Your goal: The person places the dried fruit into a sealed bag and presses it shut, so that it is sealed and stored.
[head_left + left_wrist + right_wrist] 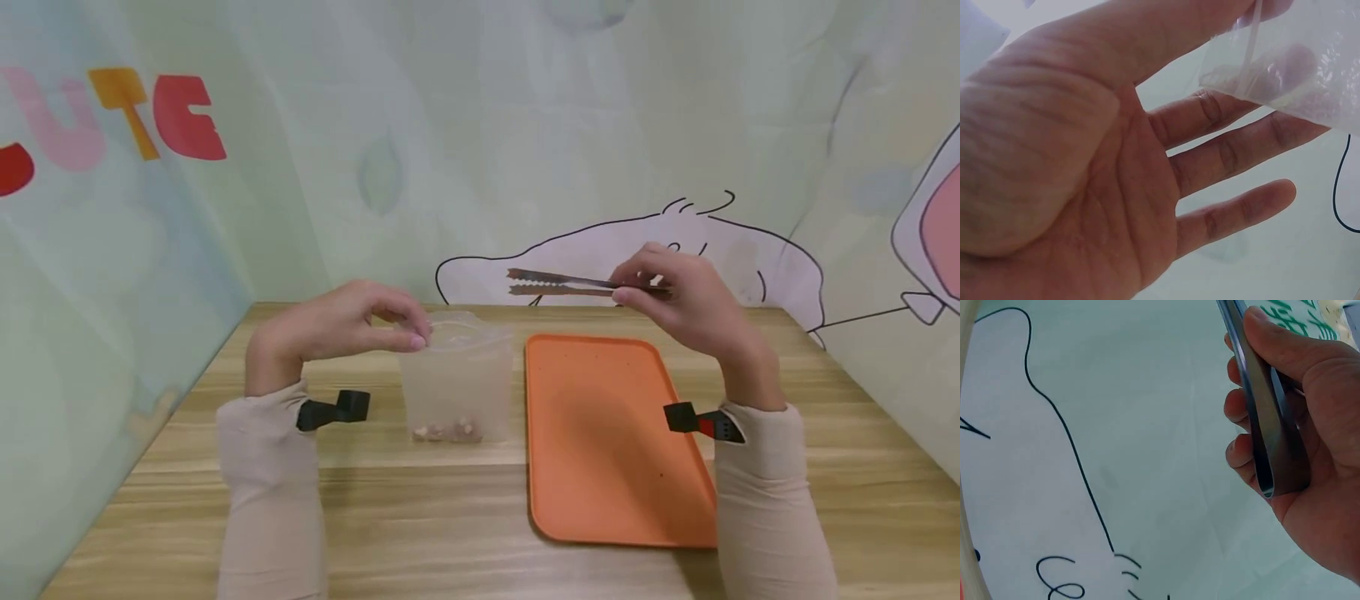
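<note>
My left hand (348, 323) pinches the upper left edge of a translucent plastic bag (457, 383) between thumb and forefinger. The bag stands upright on the table with its mouth apart, and small brownish pieces (450, 431) lie at its bottom. In the left wrist view, the other fingers (1235, 209) extend loosely beside the bag. My right hand (686, 300) grips metal tongs (1266, 419) near their bent end. The toothed tips point left, slightly apart, with nothing between them, above and to the right of the bag's mouth.
An orange tray (600, 450) lies right of the bag, below the right hand, with a few tiny dark specks on it. Wood-grain table (420, 525) extends beneath everything. A pale printed curtain (450, 150) stands behind and at both sides.
</note>
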The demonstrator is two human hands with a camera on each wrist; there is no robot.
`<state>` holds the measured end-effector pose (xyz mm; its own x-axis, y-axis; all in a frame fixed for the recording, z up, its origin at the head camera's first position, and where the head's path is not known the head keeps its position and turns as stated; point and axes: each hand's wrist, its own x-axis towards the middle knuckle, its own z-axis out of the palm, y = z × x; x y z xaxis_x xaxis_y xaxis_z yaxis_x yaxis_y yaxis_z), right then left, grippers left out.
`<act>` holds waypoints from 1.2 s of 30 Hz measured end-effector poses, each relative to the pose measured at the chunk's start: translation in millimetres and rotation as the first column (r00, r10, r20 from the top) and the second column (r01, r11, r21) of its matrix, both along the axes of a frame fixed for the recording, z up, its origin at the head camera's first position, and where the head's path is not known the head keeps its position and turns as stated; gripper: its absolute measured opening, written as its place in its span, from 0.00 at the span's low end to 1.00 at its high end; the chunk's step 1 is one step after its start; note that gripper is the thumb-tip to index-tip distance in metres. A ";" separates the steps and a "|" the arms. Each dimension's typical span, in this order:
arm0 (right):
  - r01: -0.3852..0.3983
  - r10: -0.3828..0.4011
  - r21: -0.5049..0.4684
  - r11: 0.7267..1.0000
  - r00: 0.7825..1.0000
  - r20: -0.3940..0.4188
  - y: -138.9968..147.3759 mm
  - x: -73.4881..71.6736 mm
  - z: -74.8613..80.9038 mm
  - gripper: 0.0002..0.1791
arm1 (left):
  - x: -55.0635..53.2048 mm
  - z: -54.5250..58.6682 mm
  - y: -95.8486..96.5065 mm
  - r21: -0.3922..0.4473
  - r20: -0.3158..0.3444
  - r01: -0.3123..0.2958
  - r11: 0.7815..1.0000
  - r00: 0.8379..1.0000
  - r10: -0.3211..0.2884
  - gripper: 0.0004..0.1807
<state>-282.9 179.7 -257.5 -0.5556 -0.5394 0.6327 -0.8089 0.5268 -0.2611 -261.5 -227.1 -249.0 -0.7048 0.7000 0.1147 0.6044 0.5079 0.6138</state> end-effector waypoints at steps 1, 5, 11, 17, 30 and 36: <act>0.018 -0.018 0.001 1.000 1.000 0.013 4.9 -1.0 -0.6 0.09 | -0.4 -0.4 0.0 -0.001 -0.001 -0.001 1.000 1.000 0.001 0.04; 0.101 -0.104 0.032 0.994 0.989 0.104 23.1 -5.4 -4.7 0.08 | -2.0 -1.8 0.0 -0.002 0.007 0.002 1.000 1.000 -0.002 0.04; 0.195 -0.216 0.110 0.975 0.951 0.224 47.5 -23.9 -24.1 0.05 | -3.0 -2.1 -0.5 -0.015 0.004 -0.003 1.000 1.000 0.003 0.08; 0.196 -0.284 0.238 0.951 0.856 0.432 62.6 -44.1 -51.5 0.08 | -3.8 -3.0 -1.2 0.000 -0.009 -0.011 1.000 1.000 0.011 0.11; 0.034 -0.189 0.244 0.969 0.735 0.651 74.0 -63.2 -86.1 0.08 | -5.7 -4.3 -1.1 0.046 -0.052 -0.039 0.998 0.998 0.041 0.24; 0.052 -0.245 0.288 0.956 0.680 0.691 80.0 -64.9 -91.3 0.09 | -5.5 -4.5 2.4 0.018 -0.019 -0.034 0.999 0.999 0.034 0.32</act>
